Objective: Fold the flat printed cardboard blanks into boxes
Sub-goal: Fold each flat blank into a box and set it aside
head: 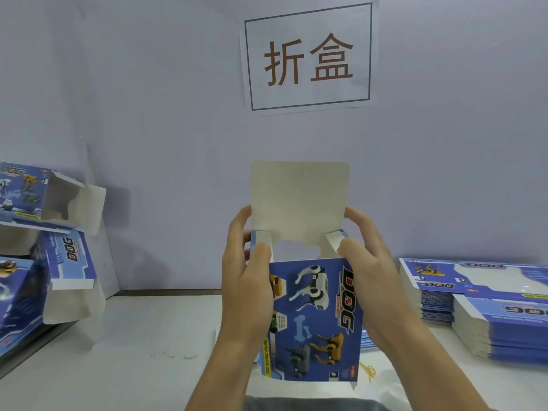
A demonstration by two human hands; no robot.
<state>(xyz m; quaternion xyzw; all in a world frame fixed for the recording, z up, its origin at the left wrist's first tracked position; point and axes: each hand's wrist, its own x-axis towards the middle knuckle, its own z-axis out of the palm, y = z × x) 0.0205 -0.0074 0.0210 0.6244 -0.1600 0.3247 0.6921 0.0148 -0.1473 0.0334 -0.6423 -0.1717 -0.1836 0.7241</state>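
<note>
Box [314,318]: light, thin card, easily creased; gripped at upper sides by left hand [247,280] and right hand [370,274].

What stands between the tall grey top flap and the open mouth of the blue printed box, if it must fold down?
Nothing visible blocks it. The grey top flap stands upright, while the left hand and right hand hold the blue printed box by its sides, thumbs on the two small side flaps.

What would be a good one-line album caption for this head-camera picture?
Both hands, left and right, hold a half-folded blue dog box, top flap up, beside flat blanks.
</note>
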